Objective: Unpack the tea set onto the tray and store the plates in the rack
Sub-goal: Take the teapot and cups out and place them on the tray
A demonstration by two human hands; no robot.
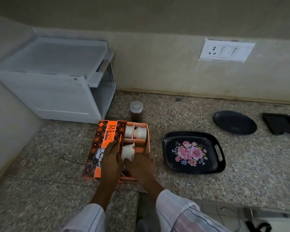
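An orange tea-set box lies open on the granite counter, its lid folded to the left. Paper-wrapped cups sit in its far compartments. Both hands are inside the box on one wrapped cup: my left hand on its left side, my right hand on its right. A black tray with pink roses lies empty just right of the box. Further back right rests a black round plate. The white rack stands at the back left against the wall.
A small lidded jar with dark contents stands right behind the box. A black rectangular dish lies at the far right. A wall socket panel is above the counter. The counter's front edge runs below my sleeves.
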